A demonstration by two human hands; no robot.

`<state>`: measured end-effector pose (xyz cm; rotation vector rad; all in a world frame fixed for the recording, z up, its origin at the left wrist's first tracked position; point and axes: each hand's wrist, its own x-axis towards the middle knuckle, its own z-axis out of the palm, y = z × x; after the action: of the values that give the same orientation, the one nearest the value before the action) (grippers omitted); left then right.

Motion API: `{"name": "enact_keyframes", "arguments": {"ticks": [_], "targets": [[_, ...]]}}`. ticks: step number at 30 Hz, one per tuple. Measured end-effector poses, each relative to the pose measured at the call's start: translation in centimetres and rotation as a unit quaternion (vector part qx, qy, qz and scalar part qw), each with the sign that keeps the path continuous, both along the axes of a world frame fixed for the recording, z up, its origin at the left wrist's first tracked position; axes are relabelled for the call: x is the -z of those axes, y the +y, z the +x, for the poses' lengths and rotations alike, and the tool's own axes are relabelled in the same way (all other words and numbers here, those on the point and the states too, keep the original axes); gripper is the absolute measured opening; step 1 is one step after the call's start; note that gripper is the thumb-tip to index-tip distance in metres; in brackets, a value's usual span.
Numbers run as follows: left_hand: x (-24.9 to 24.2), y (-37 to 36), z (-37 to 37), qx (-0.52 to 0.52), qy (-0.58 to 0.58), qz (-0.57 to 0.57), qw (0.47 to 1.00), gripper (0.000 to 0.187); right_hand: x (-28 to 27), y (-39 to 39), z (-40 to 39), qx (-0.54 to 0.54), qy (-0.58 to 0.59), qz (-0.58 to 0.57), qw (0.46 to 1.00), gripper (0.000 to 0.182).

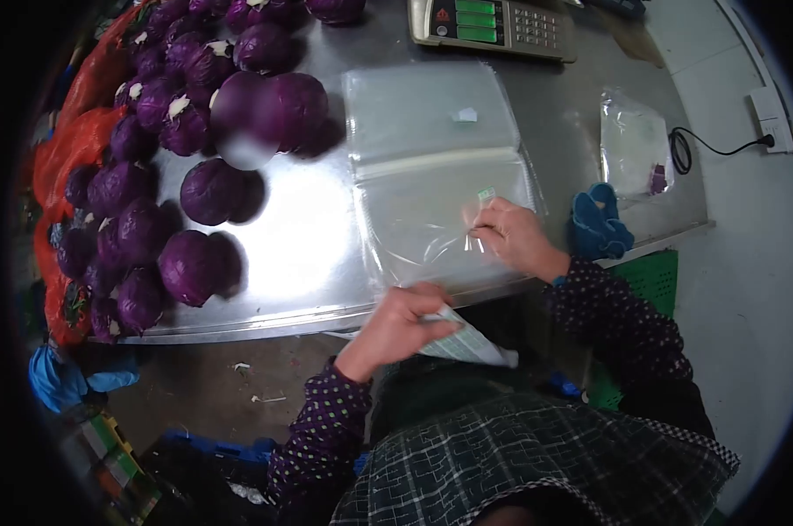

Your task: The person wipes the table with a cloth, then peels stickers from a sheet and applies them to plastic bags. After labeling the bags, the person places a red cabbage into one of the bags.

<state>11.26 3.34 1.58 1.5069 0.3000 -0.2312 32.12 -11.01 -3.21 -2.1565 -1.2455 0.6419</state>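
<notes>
In the head view, your left hand (402,323) grips a label sheet (468,344), held at the near edge of the metal surface (326,215), its free corner angled down over your apron (519,460). Your right hand (521,237) has its fingertips drawn narrow just above the clear bags (394,195); you cannot tell from here whether they pinch anything. A small green label (487,194) shows just beyond those fingertips, over the nearer bag. A white label (466,114) lies on the farther one.

The work in hand seems to be fine fingertip work on slick film. Smooth the film under the label first, since creases would likely trap air. Touch labels only by an edge, press from the middle outwards, and hold the sheet clear of the bags so nothing snags. The purple cabbages (192,116) sit well apart to the left.
</notes>
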Motion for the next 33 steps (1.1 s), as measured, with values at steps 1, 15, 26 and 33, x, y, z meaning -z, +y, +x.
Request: {"name": "enact_keyframes", "arguments": {"ticks": [1, 15, 26, 33], "targets": [[0.0, -0.1, 0.2, 0.0, 0.001, 0.005, 1.0, 0.019, -0.2, 0.2, 0.1, -0.006, 0.001, 0.012, 1.0, 0.011], [5.2, 0.9, 0.4, -0.081, 0.009, 0.052, 0.995, 0.03, 1.0, 2.9, 3.7, 0.133, -0.037, 0.038, 0.99, 0.031], [0.8, -0.3, -0.2, 0.015, -0.06, -0.022, 0.998, 0.018, -0.2, 0.4, 0.2, -0.033, -0.014, -0.015, 0.999, 0.018], [2.0, 0.4, 1.6, -0.055, -0.048, 0.047, 0.996, 0.017, -1.6, 1.7, 1.5, -0.053, 0.059, -0.029, 0.996, 0.018]]}}
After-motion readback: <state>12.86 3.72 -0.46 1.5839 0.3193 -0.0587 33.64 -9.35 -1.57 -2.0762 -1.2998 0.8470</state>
